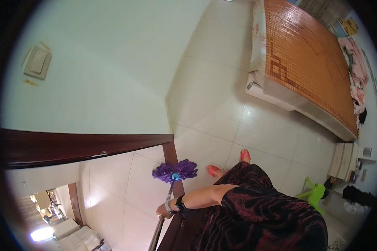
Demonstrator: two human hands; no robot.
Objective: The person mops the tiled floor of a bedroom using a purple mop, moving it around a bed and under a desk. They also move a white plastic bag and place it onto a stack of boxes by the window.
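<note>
My left hand (pixel 165 211) is closed around the metal pole (pixel 169 197) of a mop, below the bracelet and black wrist strap on that arm. The pole slants from the lower edge of the view up to a purple mop head (pixel 176 171) of fabric strips, joined by a light blue connector (pixel 175 176). That mop head is at the dark door threshold (pixel 170 152); whether it touches the floor, I cannot tell. My right hand is out of view. Red slippers (pixel 212 170) are on my feet on the pale tiled floor (pixel 204 144), beside the threshold.
A bed with a brown tile-like mat (pixel 308 62) stands at upper right, pink clothing (pixel 355 62) along its far side. A green plastic stool (pixel 315 194) is at right, near white drawers (pixel 341 160). A wall with a switch (pixel 37 62) and a dark door frame (pixel 81 144) lie left.
</note>
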